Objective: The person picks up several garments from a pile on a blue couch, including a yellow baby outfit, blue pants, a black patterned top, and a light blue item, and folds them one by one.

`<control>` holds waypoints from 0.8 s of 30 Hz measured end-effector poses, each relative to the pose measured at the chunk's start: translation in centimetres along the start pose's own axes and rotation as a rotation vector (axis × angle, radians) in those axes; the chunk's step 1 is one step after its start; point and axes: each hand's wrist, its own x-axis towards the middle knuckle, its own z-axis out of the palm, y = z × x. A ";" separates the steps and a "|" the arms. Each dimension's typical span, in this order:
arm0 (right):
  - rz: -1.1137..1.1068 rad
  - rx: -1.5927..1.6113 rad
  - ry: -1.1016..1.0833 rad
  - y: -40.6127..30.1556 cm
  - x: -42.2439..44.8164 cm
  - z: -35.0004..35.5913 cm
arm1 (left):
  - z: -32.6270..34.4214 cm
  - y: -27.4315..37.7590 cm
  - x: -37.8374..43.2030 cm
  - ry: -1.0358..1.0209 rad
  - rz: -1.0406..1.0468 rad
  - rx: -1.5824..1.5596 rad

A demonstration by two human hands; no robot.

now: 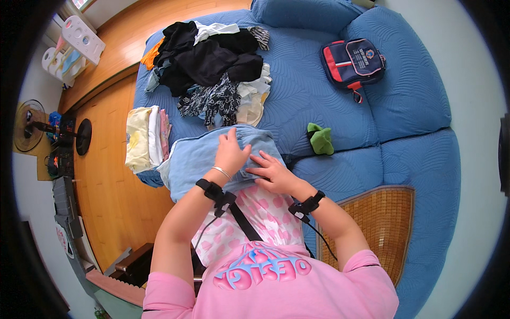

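Note:
A light blue denim garment (195, 159) lies in a flat, folded shape across my lap and the sofa edge. My left hand (232, 153) rests on its middle, thumb and fingers apart. Just right of it, my right hand (275, 173) lies on the garment's right part with spread fingers. Neither hand plainly grips the cloth. Left of the denim stands a stack of folded clothes (139, 139) in yellow, white and pink. Beyond it is a loose heap of clothes (207, 60), mostly black, with a black-and-white patterned piece (211, 99) at its near side.
A blue quilted cover (295, 99) spreads over the sofa. On it are a navy and red backpack (352, 63), green socks or a similar small cloth item (320, 139), and a woven bamboo mat (374, 223). A standing fan (44, 127) and a white plastic rack (73, 50) stand at the left.

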 end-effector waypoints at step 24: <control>0.732 1.040 0.121 15.2 5.7 -3.5 | 2.3 0.2 -3.0 -0.179 -0.039 0.078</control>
